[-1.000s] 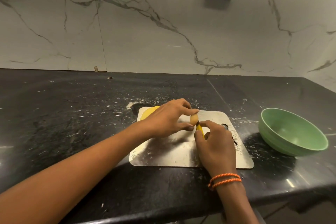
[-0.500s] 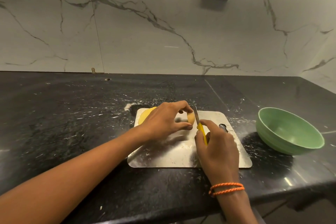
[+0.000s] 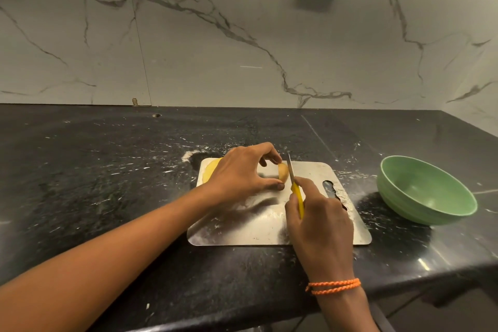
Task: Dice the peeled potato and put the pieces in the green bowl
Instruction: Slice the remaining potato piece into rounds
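Early on: left hand (image 3: 242, 175) pinches potato (image 3: 283, 172) on board (image 3: 269, 226), right hand (image 3: 318, 213) grips knife (image 3: 290, 170) at its end, w/ green bowl (image 3: 425, 191) holding no pieces yet.

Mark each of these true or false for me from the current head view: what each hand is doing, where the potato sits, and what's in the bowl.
1. The left hand holds the potato on the cutting board. True.
2. The right hand holds a knife with a red handle. False: the handle is yellow.
3. The green bowl already has potato pieces in it. False: no pieces are visible inside it.
4. The bowl stands on the counter, to the right of the board. True.
5. The knife blade is at the left end of the potato. False: it is at the right end, away from the left hand's palm.
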A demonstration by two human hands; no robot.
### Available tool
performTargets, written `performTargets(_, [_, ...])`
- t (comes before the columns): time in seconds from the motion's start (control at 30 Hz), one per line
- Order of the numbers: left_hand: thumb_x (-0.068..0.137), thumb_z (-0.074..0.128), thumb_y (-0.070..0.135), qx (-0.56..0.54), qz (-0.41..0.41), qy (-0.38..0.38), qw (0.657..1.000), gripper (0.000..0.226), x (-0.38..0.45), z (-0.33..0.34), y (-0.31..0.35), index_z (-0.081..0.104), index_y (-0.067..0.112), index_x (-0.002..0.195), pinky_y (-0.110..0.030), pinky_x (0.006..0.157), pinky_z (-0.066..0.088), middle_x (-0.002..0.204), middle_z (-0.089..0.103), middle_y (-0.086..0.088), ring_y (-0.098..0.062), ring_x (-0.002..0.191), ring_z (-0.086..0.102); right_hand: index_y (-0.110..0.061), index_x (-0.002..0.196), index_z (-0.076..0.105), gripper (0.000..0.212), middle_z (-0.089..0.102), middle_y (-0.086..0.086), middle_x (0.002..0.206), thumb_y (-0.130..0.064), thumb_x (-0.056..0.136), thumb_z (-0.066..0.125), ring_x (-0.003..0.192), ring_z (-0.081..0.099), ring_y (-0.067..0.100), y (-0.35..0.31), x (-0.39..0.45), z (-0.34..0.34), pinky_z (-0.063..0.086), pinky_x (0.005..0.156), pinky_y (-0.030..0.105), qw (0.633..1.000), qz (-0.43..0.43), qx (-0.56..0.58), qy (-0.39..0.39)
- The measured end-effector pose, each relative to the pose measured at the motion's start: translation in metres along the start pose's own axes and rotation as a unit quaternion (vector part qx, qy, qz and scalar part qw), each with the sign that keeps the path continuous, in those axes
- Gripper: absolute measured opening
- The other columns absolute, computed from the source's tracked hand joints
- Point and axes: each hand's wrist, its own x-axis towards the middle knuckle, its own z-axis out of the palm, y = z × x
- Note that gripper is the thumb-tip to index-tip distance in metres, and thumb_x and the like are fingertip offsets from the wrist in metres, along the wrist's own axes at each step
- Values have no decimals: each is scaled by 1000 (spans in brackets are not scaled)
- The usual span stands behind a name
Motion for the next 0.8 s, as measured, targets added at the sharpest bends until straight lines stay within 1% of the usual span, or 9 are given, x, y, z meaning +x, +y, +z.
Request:
performTargets(0.07, [75,90,55,0,1,3,1000,48,0,-2,-1,69,36,113,-27,76,48,115,72,23,2,100,65,-23,125,66,35,69,7,67,-22,89,67,59,65,31,-1,0,-1,43,49,33,1000,0,-4,9])
performTargets(0.17, [74,90,57,4,-1,5,1000,49,-1,-3,-2,71,35,114,-23,72,42,104,68,24,19,83,59,-20,124,68,37,67,6,63,-19,87,71,52,62,27,-3,0,-4,33,48,26,1000,-7,0,29])
performTargets(0.27, [74,89,59,10,1,12,1000,48,-2,-3,-2,72,36,113,-26,73,42,102,69,19,27,78,53,-19,122,67,35,66,5,62,-20,88,71,53,62,26,-3,-1,0,39,48,29,1000,-14,-11,4])
performTargets(0.37, [76,87,60,16,2,15,1000,47,-3,-3,-1,72,37,114,-29,77,43,102,70,16,25,74,53,-20,121,67,32,68,7,65,-21,89,68,57,63,29,-2,2,0,46,49,34,1000,-8,-9,3])
performTargets(0.47, [76,86,62,32,3,17,999,47,-3,-3,0,72,39,115,-30,80,41,103,71,15,9,63,54,-18,121,67,34,68,6,64,-18,88,70,54,63,29,-1,2,-4,40,47,30,1000,-8,-2,26])
performTargets(0.57, [76,85,64,48,10,17,999,49,-1,-1,0,71,41,117,-32,83,45,105,73,14,6,70,55,-20,117,68,30,66,7,64,-22,88,71,57,63,30,0,-3,-2,35,49,30,999,-13,-41,-18])
performTargets(0.7, [76,82,70,55,12,-2,998,52,2,1,0,68,42,117,-36,86,49,107,73,16,-5,99,67,-27,117,67,24,70,6,86,-33,96,55,82,65,30,5,-1,-1,34,61,33,995,15,-47,-91])
performTargets(0.73, [76,82,70,57,9,-10,998,51,2,0,0,66,43,117,-37,88,51,110,73,16,-5,102,67,-26,116,67,23,71,6,87,-32,97,55,83,66,29,4,-1,-1,35,61,34,994,18,-44,-94])
performTargets(0.8, [80,81,66,56,6,-23,998,49,1,-3,1,64,42,119,-35,86,51,116,72,17,2,92,64,-23,115,68,23,72,8,88,-30,96,58,82,66,30,3,-1,-1,43,63,36,996,22,-30,-84])
